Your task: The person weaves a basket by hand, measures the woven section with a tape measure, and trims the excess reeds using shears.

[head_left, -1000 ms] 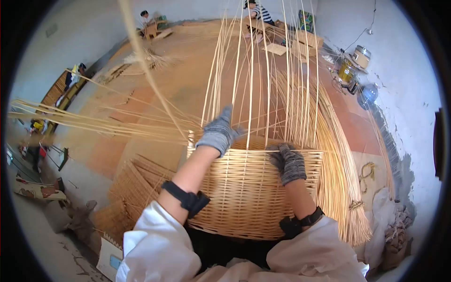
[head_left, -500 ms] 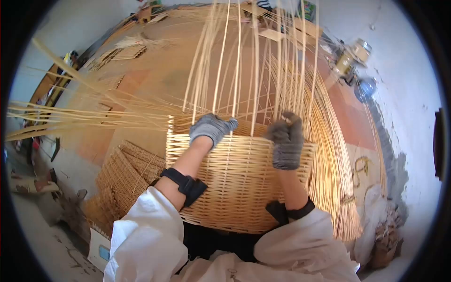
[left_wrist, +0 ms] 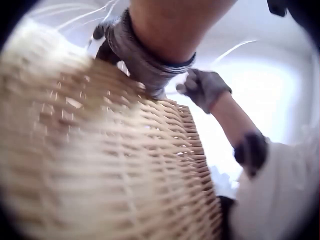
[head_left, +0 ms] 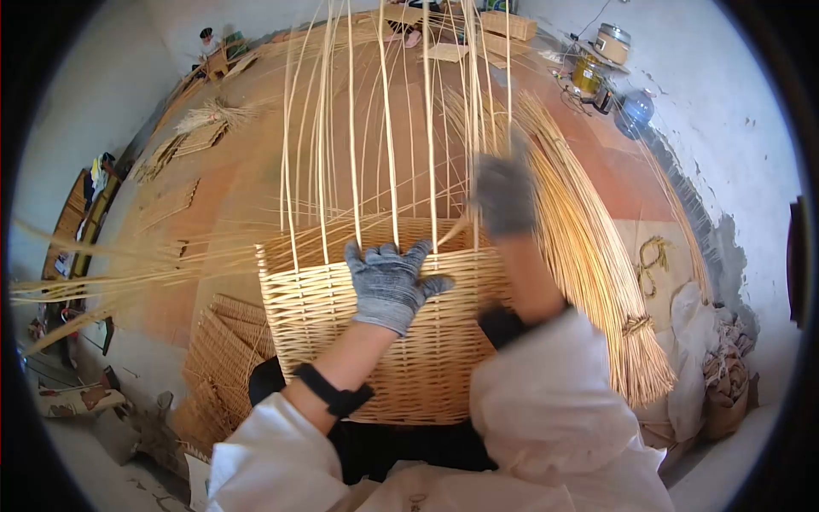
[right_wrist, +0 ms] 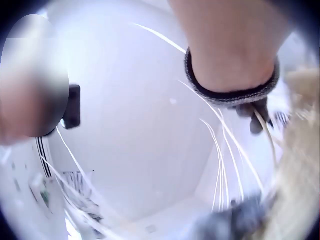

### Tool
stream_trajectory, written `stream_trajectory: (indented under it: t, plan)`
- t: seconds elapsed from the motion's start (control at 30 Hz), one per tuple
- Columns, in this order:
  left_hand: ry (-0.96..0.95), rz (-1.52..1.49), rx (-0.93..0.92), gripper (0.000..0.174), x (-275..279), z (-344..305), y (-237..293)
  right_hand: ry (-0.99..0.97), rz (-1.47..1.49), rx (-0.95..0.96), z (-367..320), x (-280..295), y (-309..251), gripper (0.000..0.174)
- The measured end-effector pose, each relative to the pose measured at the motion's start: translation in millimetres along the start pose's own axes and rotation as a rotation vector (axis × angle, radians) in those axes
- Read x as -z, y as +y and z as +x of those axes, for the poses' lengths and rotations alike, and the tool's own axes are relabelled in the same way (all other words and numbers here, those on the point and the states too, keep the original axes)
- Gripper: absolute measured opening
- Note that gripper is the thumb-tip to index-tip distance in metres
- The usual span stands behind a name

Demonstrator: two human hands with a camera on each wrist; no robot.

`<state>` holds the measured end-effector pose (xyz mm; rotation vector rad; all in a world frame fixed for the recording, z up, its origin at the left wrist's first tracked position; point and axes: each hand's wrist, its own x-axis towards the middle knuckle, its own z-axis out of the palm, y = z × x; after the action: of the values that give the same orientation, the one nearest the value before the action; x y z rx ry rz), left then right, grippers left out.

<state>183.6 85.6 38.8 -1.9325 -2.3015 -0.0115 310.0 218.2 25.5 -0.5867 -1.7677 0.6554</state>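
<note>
A woven wicker basket (head_left: 384, 358) stands upright before the person, long stakes (head_left: 390, 136) rising from its rim. The gloved left hand (head_left: 388, 286) lies on the front wall with its fingers spread, fingertips right at the rim among the stakes. Blurred in the head view, the gloved right hand (head_left: 505, 194) is above the rim's right end. In the right wrist view its fingers pinch a thin wicker strand (right_wrist: 266, 131) that runs down towards the basket. The left wrist view shows the right hand (left_wrist: 205, 90) with curled fingers, beyond the basket wall (left_wrist: 150, 165).
A tied bundle of wicker rods (head_left: 589, 256) lies to the right of the basket. Loose strands (head_left: 136, 273) stretch out to the left, above woven panels (head_left: 222, 350) on the floor. A water jug (head_left: 634, 113) stands by the right wall; another person (head_left: 207, 41) is far back.
The right hand has lifted from the rim and swung up and away. The left hand has turned palm-down onto the front wall. In the head view the basket has shifted left.
</note>
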Motion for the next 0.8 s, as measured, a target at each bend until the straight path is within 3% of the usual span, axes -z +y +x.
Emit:
stream_trajectory:
  t: [0.03,0.07,0.1,0.13,0.17,0.27,0.33,0.37,0.4,0.43,0.47,0.53,0.6,0.63,0.67,0.7,0.73,0.77,0.8]
  plan:
    - [0.019,0.048,-0.033,0.071,0.5,-1.0,-0.3,0.142,0.357,-0.238,-24.2,9.6,-17.4,0.023]
    - [-0.117,0.036,0.005,0.062,16.2,16.3,4.5,0.349,0.664,-0.416,-48.3,19.2,-35.0,0.024]
    - [-0.228,-0.160,0.266,0.061,37.7,34.9,13.9,0.289,0.883,-0.388,-65.7,32.1,-20.7,0.021]
    - [-0.421,-0.469,0.289,0.065,11.5,74.6,-2.8,0.245,0.769,-0.375,-76.8,37.1,-24.6,0.020]
    - [-0.380,-0.731,0.385,0.059,-4.1,91.4,-3.6,0.211,0.652,-0.349,-83.3,43.8,-31.2,0.019]
    - [-0.311,-0.397,0.282,0.053,2.4,109.6,0.6,0.095,0.304,-0.232,-72.9,58.3,-42.4,0.020]
    - [0.526,-0.086,0.225,0.076,0.4,68.9,15.4,0.117,0.390,-0.433,-58.2,79.0,-17.5,0.023]
    - [0.481,-0.807,0.035,0.076,-3.8,53.6,32.3,0.134,0.435,-0.533,-51.0,89.3,-4.9,0.025]
    - [0.414,-0.851,-0.058,0.077,-5.5,41.3,53.8,0.272,0.829,-0.950,-45.4,93.4,-0.1,0.024]
    - [0.342,-0.898,-0.149,0.077,-7.8,29.0,75.2,0.251,0.816,-0.965,-40.2,100.2,7.3,0.024]
    - [0.289,-0.282,-0.100,0.079,-9.0,15.0,91.1,0.225,0.808,-0.995,-38.7,102.3,20.2,0.024]
    - [0.158,-0.325,-0.169,0.081,-31.1,4.1,90.1,0.220,0.935,-1.059,-65.7,97.4,50.6,0.022]
    - [0.147,-0.435,-0.205,0.081,-29.1,12.7,99.6,0.183,1.117,-1.112,-103.7,120.6,73.4,0.020]
    - [0.153,-0.478,-0.217,0.081,-24.6,11.9,101.7,0.320,1.048,-0.975,-100.3,110.4,55.7,0.021]
    - [0.163,-0.506,-0.223,0.080,-21.0,6.6,98.2,0.410,0.978,-1.024,-92.0,106.6,38.7,0.019]
    - [0.321,-0.535,-0.299,0.078,-18.8,-1.4,90.3,0.285,0.820,-0.994,-88.5,110.3,28.6,0.018]
    - [0.485,-0.540,-0.360,0.076,-18.8,-7.0,76.5,0.330,0.603,-1.233,-76.3,111.8,12.3,0.016]
    - [0.638,-0.542,-0.424,0.074,-20.8,-17.1,54.3,0.373,0.341,-1.136,-78.0,107.5,-8.1,0.018]
    - [0.738,-0.571,-0.273,0.066,-26.4,-35.5,23.5,0.460,0.063,-0.878,-83.2,97.3,-28.2,0.020]
